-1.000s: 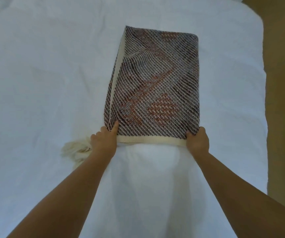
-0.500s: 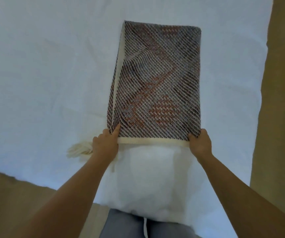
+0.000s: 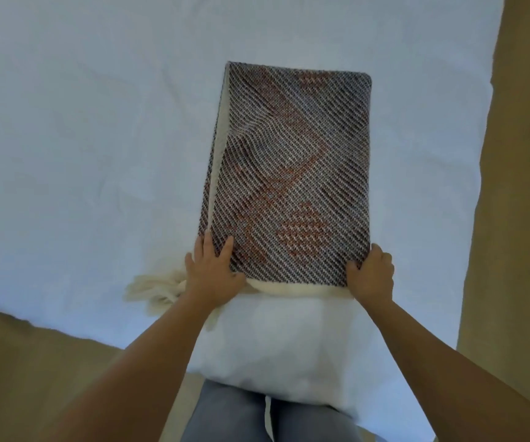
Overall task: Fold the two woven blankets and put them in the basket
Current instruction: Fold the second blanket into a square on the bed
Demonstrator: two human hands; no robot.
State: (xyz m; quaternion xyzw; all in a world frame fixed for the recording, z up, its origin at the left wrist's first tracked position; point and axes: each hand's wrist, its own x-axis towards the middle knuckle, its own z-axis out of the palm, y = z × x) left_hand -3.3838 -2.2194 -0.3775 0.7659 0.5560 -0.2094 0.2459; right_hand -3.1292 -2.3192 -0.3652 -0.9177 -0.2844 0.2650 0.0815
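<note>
Dark diagonal-woven blanket (image 3: 292, 173) (cream-edged), white sheet (image 3: 81, 138)

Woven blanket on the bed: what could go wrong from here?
The left hand and right hand hold only the near corners of the woven blanket; lifted that way, its far end might sag open. Its layers sit offset along the left edge, so the next fold may skew. The cream fringe sticks out beside the left hand and could dangle.
</note>
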